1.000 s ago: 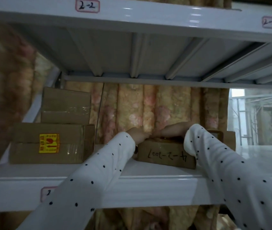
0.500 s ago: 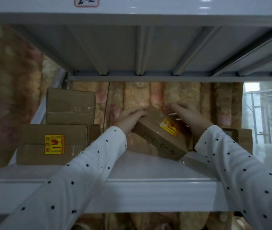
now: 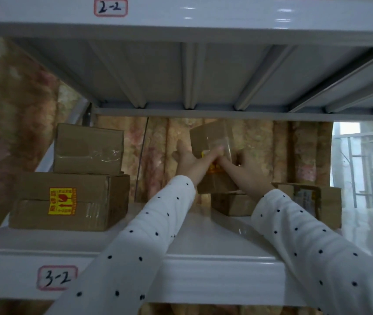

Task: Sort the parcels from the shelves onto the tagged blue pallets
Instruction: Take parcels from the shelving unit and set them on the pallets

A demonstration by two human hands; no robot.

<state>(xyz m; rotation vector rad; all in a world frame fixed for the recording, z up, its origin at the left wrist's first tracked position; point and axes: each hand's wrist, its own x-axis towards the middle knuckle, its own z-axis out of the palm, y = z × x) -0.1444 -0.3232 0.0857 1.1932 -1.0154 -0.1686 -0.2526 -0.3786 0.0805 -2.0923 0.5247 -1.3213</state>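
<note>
Shelf 3-2 point(image 3: 203, 226) carries everything here, white steel deck, its tag on the front lip at the left end; the 2-2 deck point(image 3: 203, 73) sits close overhead, so headroom is tight. Big flat carton point(image 3: 67, 201) sits at the left end of the shelf, near the front edge, yellow fragile sticker facing out; a smaller taped box point(image 3: 88, 148) is stacked square on top of it, presumably heavy-under-light. At the right end, an opened carton point(image 3: 312, 201) stands with a flap up, partly behind the sleeve. Mid-shelf, toward the back edge, a low box point(image 3: 231, 204) lies flat. Above it is the parcel being worked point(image 3: 212, 144): stood up on end, clear of the deck, its lower edge just above or touching the low box, can't tell which. It looks tipped up like that to get its faces readable, likely checking the marking that decides which pallet it goes to. No pallets in view. Left hand point(image 3: 192, 160): fingers laid up the front face, thumb off to the left side, grip pressing rather than wrapped. Right hand point(image 3: 247, 169): clenched on the parcel's lower right edge, taking the weight. Both arms reach deep; a slip would drop it onto the low box.
</note>
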